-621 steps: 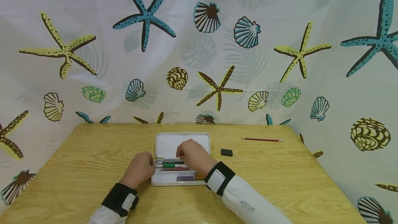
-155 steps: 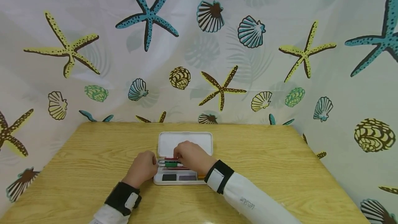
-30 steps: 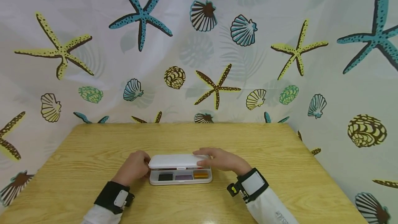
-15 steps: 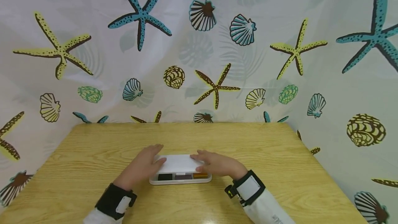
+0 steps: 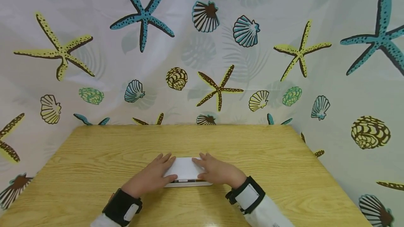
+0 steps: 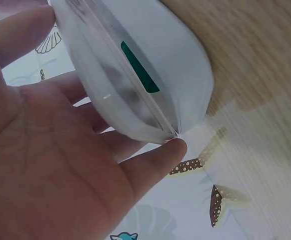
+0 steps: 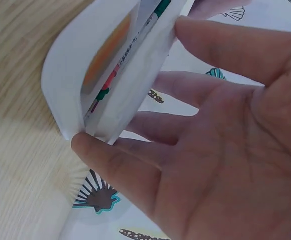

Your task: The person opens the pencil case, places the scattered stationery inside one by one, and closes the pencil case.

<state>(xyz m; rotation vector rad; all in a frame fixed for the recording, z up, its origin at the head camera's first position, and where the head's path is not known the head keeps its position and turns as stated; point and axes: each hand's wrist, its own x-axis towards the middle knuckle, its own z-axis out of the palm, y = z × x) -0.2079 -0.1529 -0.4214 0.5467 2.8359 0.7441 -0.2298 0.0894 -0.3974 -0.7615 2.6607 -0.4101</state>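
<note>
A white pencil case [image 5: 185, 168] lies on the table with its lid lowered almost onto the base; a narrow gap shows along the front. My left hand [image 5: 150, 178] rests on the lid's left part, fingers spread and thumb at the front edge. My right hand [image 5: 220, 171] lies likewise on the right part. Through the gap, the left wrist view shows a green strip [image 6: 140, 70] inside. In the right wrist view, a pen with green and pink parts [image 7: 116, 70] and an orange piece [image 7: 108, 50] are visible within. Most contents are hidden under the lid.
The wooden table [image 5: 252, 150] extends around the case on all sides. Behind it and at the sides hangs a pale cloth [image 5: 189, 52] printed with starfish and shells.
The lid has come down from upright to nearly closed. My left hand has moved from the case's left end onto the lid. The pencil and black eraser seen earlier have left the table.
</note>
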